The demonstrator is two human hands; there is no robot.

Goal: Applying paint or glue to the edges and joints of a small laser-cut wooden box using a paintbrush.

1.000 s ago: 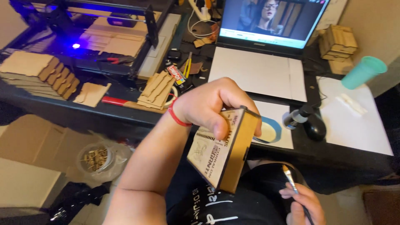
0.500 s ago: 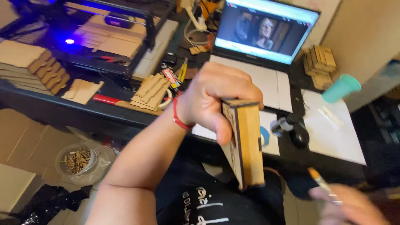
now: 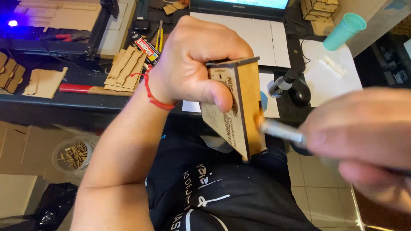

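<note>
Left hand (image 3: 195,64): fingers clenched round small wooden box (image 3: 239,107); right hand (image 3: 364,137), blurred: pinched metal-tipped tool (image 3: 282,131) touching box's edge.

Left hand (image 3: 195,64): raised at centre, forearm rising from the lower left, wrist bent; fingers curled over the top, thumb (image 3: 216,96) pressed across the front, closed in a firm grip. Right hand (image 3: 364,137): enters from the right, blurred, fingers pinched closed, pointing left.
</note>
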